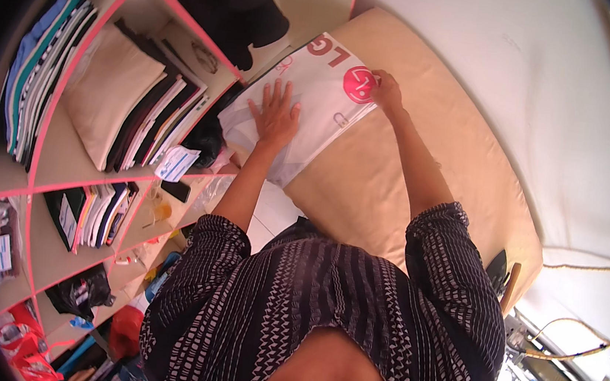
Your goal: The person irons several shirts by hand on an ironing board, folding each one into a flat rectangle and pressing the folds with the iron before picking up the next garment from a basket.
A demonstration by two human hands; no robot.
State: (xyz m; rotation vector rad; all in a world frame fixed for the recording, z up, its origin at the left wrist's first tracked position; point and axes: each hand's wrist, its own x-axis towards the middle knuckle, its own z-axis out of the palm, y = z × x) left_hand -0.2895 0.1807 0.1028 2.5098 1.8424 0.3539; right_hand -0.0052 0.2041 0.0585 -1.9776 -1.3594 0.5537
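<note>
A white plastic bag with a red LG logo lies flattened at the left end of a padded surface covered in tan cloth. My left hand rests palm down on the bag with its fingers spread. At the bag's right edge, beside the round red logo, my right hand pinches the plastic between thumb and fingers. The bag's near corner hangs over the edge of the padded surface. Whether anything is inside the bag cannot be told.
Shelves with pink edges on the left hold stacks of folded cloth and a black plastic bag. Dark cloth hangs at the top. A clothes iron stands at the right end of the padded surface, near a cable.
</note>
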